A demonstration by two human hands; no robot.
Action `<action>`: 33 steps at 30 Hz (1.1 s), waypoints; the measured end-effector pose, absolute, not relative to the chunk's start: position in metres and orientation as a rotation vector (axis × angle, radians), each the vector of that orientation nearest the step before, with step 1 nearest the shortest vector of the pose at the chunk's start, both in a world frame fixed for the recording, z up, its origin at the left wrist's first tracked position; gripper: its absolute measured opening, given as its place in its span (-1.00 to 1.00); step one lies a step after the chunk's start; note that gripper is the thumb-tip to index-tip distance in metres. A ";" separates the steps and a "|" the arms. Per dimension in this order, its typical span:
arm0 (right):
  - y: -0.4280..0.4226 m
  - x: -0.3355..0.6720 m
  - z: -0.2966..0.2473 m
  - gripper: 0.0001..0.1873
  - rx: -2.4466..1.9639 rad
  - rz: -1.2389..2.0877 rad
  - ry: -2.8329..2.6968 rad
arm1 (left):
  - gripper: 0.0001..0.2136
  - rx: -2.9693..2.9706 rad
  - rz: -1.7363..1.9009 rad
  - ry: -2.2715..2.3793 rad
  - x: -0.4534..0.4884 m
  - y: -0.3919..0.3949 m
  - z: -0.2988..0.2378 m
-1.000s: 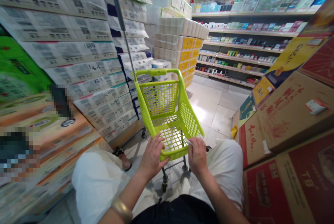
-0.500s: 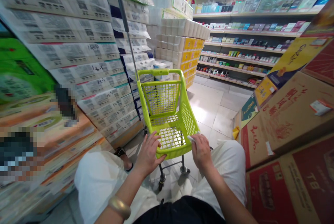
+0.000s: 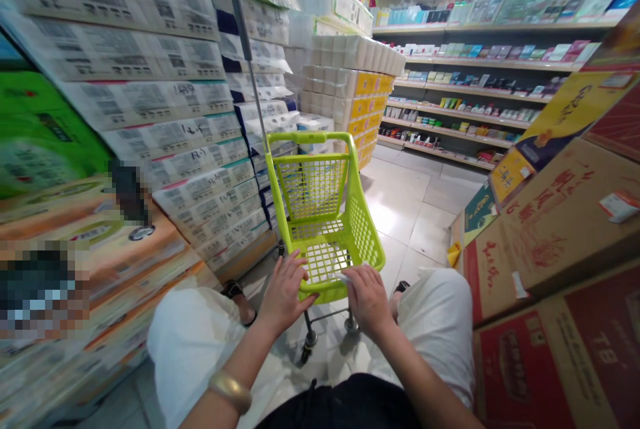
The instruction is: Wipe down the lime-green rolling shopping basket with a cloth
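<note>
A small lime-green shopping cart with a grid basket stands upright between my knees. My left hand is closed round the near left corner of its rim, thumb below and fingers on top. In my right hand is a small white wipe, pinched under the fingers and pressed on the near rim, right of the middle. Whether it is tissue or cloth I cannot tell. A thin metal pole with a grey sleeve rises from the cart's far left corner. The basket holds nothing that I can see.
Stacked paper packs line the left side, with toilet roll bundles further back. Cardboard boxes crowd the right. Shelves of small goods run along the back. Pale floor tiles lie beyond the cart.
My right hand has slid left along the near rim with the white wipe, from the right corner towards the middle. My left hand keeps its hold on the left corner.
</note>
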State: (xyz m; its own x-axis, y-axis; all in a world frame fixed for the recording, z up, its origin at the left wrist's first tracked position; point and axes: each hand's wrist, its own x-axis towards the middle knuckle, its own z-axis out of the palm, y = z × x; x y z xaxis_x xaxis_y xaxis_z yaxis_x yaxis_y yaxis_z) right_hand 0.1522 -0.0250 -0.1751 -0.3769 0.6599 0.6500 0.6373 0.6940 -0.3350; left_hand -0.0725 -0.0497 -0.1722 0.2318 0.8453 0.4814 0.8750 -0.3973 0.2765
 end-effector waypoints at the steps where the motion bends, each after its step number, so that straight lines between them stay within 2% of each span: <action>1: -0.021 0.162 -0.177 -0.70 -1.033 0.007 -2.057 | -0.79 -2.427 -0.902 -1.695 -0.072 -0.050 -0.172; 6: -0.031 0.145 -0.181 -0.72 -1.159 0.003 -1.914 | -0.79 -2.413 -1.003 -1.675 -0.062 -0.049 -0.174; 12: -0.055 0.085 -0.174 -0.71 -0.904 0.112 -2.144 | -0.86 -2.426 -1.046 -1.618 -0.061 -0.049 -0.175; 22: -0.013 0.178 -0.181 -0.73 -1.107 -0.058 -1.972 | -0.77 -2.423 -1.008 -1.625 -0.070 -0.046 -0.174; 26: -0.028 0.139 -0.185 -0.73 -1.151 -0.035 -1.866 | -0.77 -2.408 -1.084 -1.617 -0.065 -0.045 -0.175; 30: -0.049 0.090 -0.182 -0.73 -0.936 0.046 -2.049 | -0.79 -2.421 -1.089 -1.565 -0.067 -0.044 -0.178; 33: -0.047 0.094 -0.177 -0.72 -0.869 0.045 -2.150 | -0.80 -2.426 -1.062 -1.537 -0.072 -0.043 -0.179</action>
State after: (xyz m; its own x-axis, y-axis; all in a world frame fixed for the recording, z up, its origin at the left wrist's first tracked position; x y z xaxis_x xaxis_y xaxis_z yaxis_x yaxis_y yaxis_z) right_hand 0.0937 -0.0466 -0.1772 -0.4444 0.5980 0.6670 0.5694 0.7634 -0.3051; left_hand -0.0715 -0.0428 -0.1787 0.2566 0.7668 0.5884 0.8216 -0.4936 0.2850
